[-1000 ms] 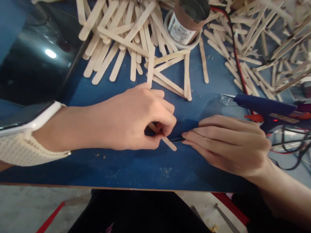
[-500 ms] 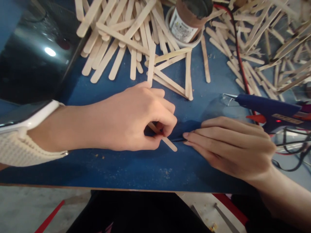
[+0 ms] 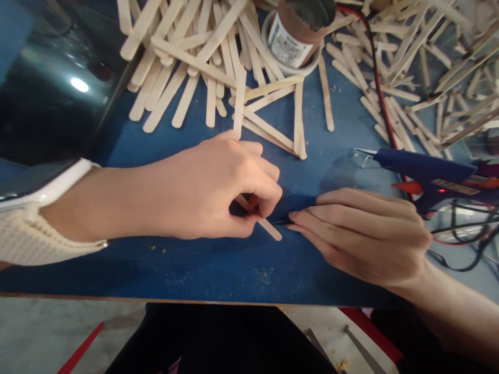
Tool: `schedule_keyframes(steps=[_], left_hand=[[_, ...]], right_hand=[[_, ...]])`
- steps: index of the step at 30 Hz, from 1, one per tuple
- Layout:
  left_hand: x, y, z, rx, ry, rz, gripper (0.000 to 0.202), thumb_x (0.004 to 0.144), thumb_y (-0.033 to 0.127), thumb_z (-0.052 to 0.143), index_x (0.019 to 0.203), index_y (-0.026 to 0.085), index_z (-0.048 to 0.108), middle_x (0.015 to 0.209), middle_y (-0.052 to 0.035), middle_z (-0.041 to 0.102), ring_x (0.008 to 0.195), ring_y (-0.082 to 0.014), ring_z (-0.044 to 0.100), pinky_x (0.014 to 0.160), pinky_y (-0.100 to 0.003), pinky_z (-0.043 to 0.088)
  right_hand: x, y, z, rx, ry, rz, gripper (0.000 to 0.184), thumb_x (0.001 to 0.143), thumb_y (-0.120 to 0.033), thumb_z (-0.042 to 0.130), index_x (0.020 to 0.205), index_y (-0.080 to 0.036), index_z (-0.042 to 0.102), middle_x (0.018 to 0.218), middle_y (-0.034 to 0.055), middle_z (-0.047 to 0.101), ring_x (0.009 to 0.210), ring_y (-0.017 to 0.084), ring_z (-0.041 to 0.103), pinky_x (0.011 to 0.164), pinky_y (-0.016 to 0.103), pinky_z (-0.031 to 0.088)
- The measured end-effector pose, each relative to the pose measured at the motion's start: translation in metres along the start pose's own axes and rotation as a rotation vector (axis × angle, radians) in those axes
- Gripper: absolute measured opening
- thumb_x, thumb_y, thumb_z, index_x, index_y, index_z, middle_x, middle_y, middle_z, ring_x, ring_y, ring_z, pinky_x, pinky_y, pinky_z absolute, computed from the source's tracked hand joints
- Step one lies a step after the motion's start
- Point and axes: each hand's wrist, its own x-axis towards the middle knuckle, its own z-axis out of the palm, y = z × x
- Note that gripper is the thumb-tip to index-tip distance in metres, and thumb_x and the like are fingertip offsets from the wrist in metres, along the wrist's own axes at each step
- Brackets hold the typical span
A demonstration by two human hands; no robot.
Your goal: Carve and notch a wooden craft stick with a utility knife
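My left hand [image 3: 241, 182], a watch on its wrist, is closed in a pinch on a wooden popsicle stick [image 3: 270, 229]. The stick's rounded end sticks out past the thumb at a slant, and much of its length is hidden by the hand. To the right, my right hand [image 3: 366, 234] has its fingers pressed together on a thin dark blade-like piece [image 3: 281, 222]. That piece points at the stick, close to my left thumb and fingertip; whether it touches the stick I cannot tell. Just beyond my left hand lies a triangular frame of popsicle sticks [image 3: 299, 122].
Loose popsicle sticks [image 3: 183, 98] are heaped at the back, with more at the right. A brown jar [image 3: 298, 39] stands in a round lid there. A blue glue gun [image 3: 424, 169] with cables lies right. A dark glossy panel [image 3: 50, 88] is at the left. The blue table's edge [image 3: 195, 301] is near me.
My right hand has shifted slightly left, towards the pinched stick, with the thin dark piece still in its fingers. My left hand keeps its pinch. The whole view has drifted a little.
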Motion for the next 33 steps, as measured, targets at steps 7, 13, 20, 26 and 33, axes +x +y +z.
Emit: schedule_keyframes(steps=[7, 13, 20, 26, 33], left_hand=[[-0.002, -0.001, -0.001, 0.002, -0.002, -0.004, 0.014, 0.090, 0.019, 0.071, 0.081, 0.028, 0.075, 0.085, 0.0053, 0.076, 0.080, -0.0168, 0.061, 0.085, -0.038, 0.039], [-0.002, 0.000, -0.002, 0.005, -0.004, -0.017, 0.014, 0.090, 0.020, 0.071, 0.082, 0.029, 0.076, 0.088, 0.0051, 0.077, 0.080, -0.0167, 0.060, 0.087, -0.038, 0.041], [-0.002, 0.000, -0.001, 0.007, 0.009, -0.014, 0.015, 0.092, 0.021, 0.070, 0.081, 0.028, 0.076, 0.088, 0.0047, 0.077, 0.080, -0.0168, 0.060, 0.088, -0.038, 0.041], [-0.003, 0.000, -0.001, 0.010, 0.008, -0.012, 0.015, 0.094, 0.022, 0.069, 0.082, 0.028, 0.076, 0.088, 0.0050, 0.077, 0.079, -0.0161, 0.059, 0.086, -0.037, 0.040], [-0.003, 0.000, -0.002, 0.016, 0.011, -0.009, 0.016, 0.094, 0.022, 0.068, 0.083, 0.029, 0.076, 0.089, 0.0051, 0.078, 0.080, -0.0165, 0.060, 0.087, -0.037, 0.041]], right_hand=[[-0.006, 0.001, 0.002, -0.021, 0.005, -0.010, 0.014, 0.090, -0.005, 0.084, 0.096, -0.016, 0.077, 0.084, -0.0004, 0.083, 0.079, 0.018, 0.076, 0.072, 0.036, 0.063], [-0.013, 0.009, -0.007, -0.120, -0.118, -0.044, 0.036, 0.092, -0.017, 0.086, 0.126, -0.010, 0.076, 0.098, 0.0049, 0.083, 0.091, 0.023, 0.074, 0.081, 0.040, 0.062], [-0.017, 0.026, -0.014, -0.115, -0.129, -0.109, 0.033, 0.089, -0.011, 0.087, 0.119, -0.014, 0.076, 0.093, 0.0020, 0.082, 0.083, 0.020, 0.070, 0.071, 0.040, 0.059], [-0.019, 0.022, -0.014, -0.029, -0.079, -0.053, 0.028, 0.087, -0.005, 0.086, 0.110, -0.016, 0.075, 0.093, 0.0015, 0.085, 0.085, 0.021, 0.076, 0.066, 0.039, 0.060], [-0.019, 0.022, -0.013, -0.016, -0.071, -0.054, 0.029, 0.087, -0.005, 0.086, 0.111, -0.018, 0.076, 0.094, 0.0010, 0.085, 0.081, 0.022, 0.076, 0.063, 0.040, 0.061]])
